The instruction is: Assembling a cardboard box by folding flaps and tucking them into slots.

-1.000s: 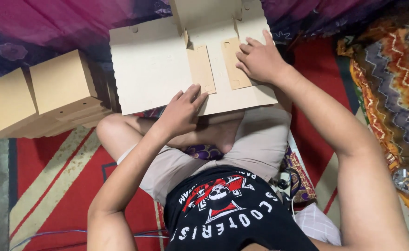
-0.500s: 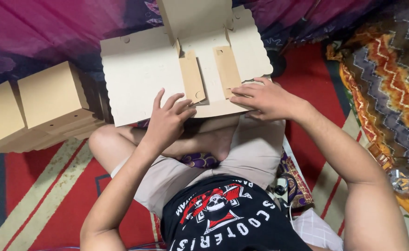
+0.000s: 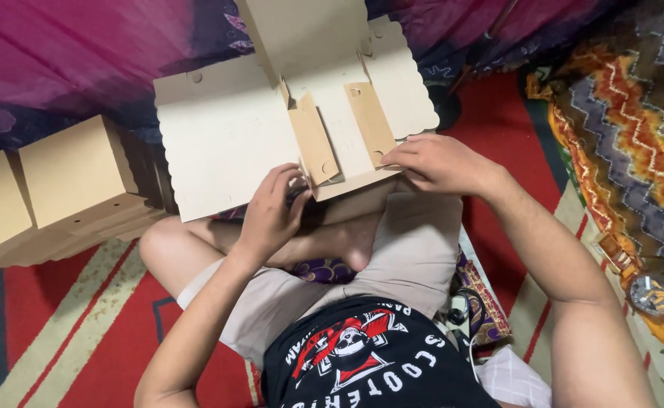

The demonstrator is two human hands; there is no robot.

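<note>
The flat tan cardboard box blank (image 3: 226,143) lies across your knees, its scalloped panels spread left to right and one panel rising away from you. Your left hand (image 3: 270,213) pinches its near edge beside a folded flap (image 3: 313,140); your right hand (image 3: 438,162) presses flat on the near right corner. Finished tan boxes (image 3: 60,185) stand stacked to your left on the red striped rug (image 3: 83,332).

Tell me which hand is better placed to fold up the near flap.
Probably left. The left hand already grips the near edge by the flap; the right hand is pressing the cardboard sheet flat.
</note>
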